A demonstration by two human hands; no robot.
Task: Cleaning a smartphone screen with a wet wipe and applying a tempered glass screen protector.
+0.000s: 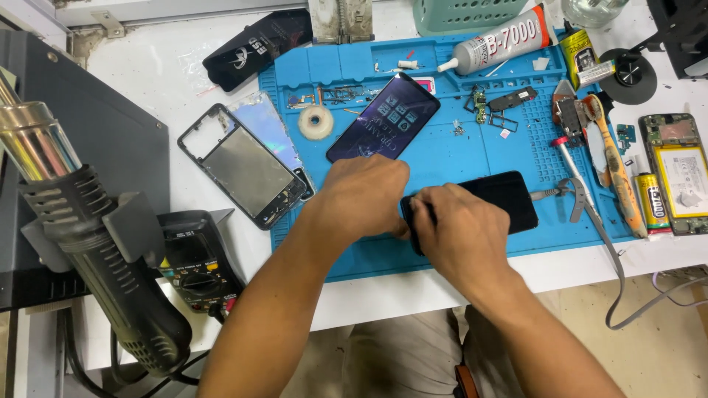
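Head view: both hands are working on a black phone (494, 199) that is lying flat on the blue repair mat (442, 158), near the mat's front edge and close to the front edge of the white bench (147, 81). The left hand (365, 195) is pressing down over the phone's left end, fingers curled; whether it is pinching anything is hidden. The right hand (461, 236) is closing its grip on that same left end, fingertips tight against the edge of the glass.

To do this well, I judge the left hand should be keeping the phone pinned flat while the right is working slowly along the edge, so the glass is not flexing.

Further back on the mat a second phone screen (383, 118) is lying face up beside a small roll of tape (316, 121), with tiny parts sitting in the mat's shallow back compartments (398, 65). A glue tube (498, 38) is lying at the back edge. A green basket (464, 13) is standing behind it; its contents are not showing. A phone frame (243, 166) is resting off the mat's left edge, and tweezers (582, 199) lie toward the right.
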